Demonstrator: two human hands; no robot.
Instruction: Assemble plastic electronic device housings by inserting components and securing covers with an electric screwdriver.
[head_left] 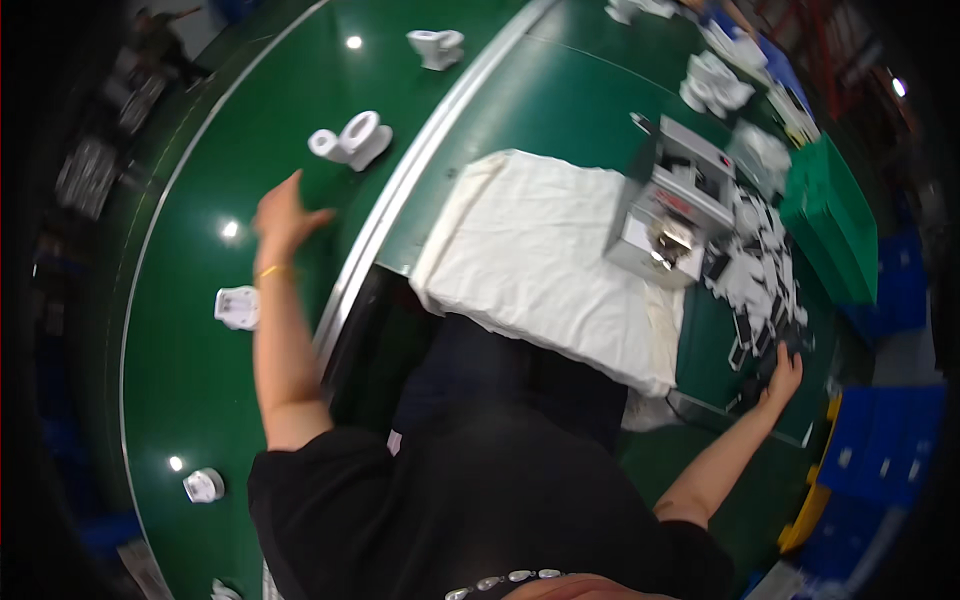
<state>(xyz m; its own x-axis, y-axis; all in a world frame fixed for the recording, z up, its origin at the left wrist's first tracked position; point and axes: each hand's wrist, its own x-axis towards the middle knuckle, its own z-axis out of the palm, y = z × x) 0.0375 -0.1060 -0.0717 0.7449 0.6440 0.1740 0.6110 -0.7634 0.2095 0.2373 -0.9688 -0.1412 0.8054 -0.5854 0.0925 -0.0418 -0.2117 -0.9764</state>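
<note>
My left hand (283, 218) reaches out over the green belt (190, 380) at the left, its thumb spread from its fingers and nothing in it. Just beyond its fingertips lies a white moulded part with two round ends (352, 140). Another white part (237, 307) rests beside my left wrist. At the right edge of the bench, my right hand (785, 378) is at a dark piece or pieces beside a heap of white and black small parts (755, 270). Blur hides whether those fingers grip anything.
A white cloth (540, 240) covers the bench in front of me. On its right side stands a grey metal machine (690, 180). Beyond are a green crate (830, 220) and a clear plastic bag (760, 155). Blue bins (885, 440) stand at the right. More white parts (435, 47) lie along the belt.
</note>
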